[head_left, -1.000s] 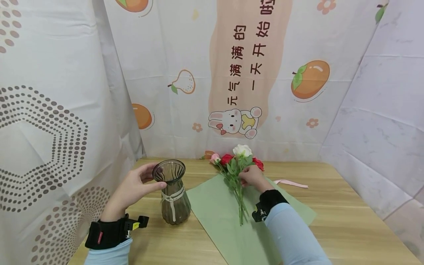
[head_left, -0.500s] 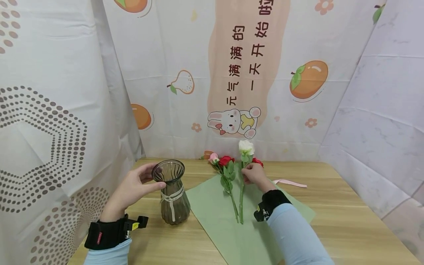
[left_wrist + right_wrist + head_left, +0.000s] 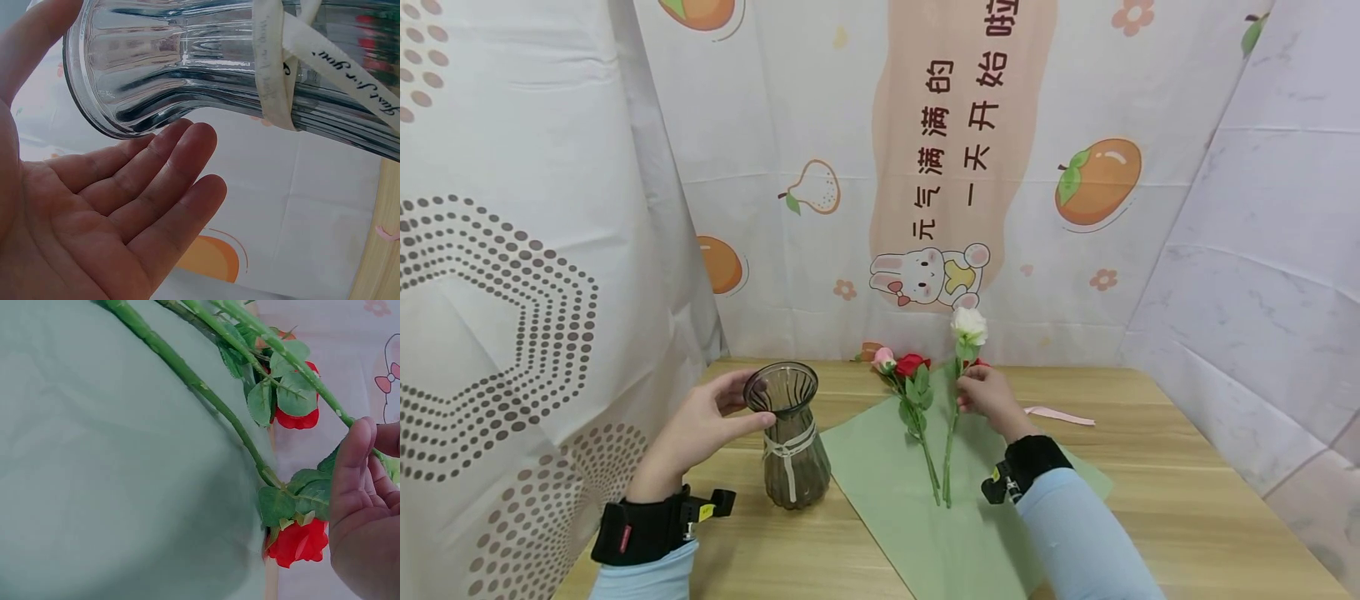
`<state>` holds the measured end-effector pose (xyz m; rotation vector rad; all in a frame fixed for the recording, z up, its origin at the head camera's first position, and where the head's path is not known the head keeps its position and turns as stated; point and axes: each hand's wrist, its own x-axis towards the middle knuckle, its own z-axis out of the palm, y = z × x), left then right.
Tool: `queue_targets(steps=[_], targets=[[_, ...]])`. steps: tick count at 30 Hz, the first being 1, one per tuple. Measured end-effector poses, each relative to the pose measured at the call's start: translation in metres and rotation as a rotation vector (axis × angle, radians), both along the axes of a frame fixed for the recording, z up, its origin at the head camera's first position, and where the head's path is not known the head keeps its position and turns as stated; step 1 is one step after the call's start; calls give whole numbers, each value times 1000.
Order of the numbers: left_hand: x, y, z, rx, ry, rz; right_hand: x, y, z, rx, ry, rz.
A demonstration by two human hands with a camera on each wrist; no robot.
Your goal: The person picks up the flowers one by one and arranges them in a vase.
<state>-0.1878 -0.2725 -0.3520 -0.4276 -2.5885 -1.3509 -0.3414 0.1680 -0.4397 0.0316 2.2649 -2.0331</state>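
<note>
Over the pale green paper (image 3: pixel 880 467), we saw the right hand (image 3: pixel 991 400) pinching the stem of a white flower (image 3: pixel 969 327). Just left of the paper, the ribbon-tied glass vase (image 3: pixel 800 479) stood upright on the wood-grain table (image 3: pixel 1187 467); we saw the left hand (image 3: pixel 711 421) loosely spread about its rim. Two red roses (image 3: pixel 299 542) lay near the paper's far edge.
</note>
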Motion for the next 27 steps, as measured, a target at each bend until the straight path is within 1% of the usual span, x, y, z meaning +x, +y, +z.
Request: queue_targets(steps=[2,10,15,21,27], targets=[[0,0,0,3,0,-2,-1,1,1,-19,-7,-9],[0,-1,-1,20,11,-15,0,7,4,-34,-25,-23],[0,-1,-1,9,10,-7,2,9,6,-82,-33,-20],[0,-1,0,4,1,-3,3,11,8,-173,-24,-34],[1,0,0,10,-1,-5,4,12,11,-206,-5,-64]])
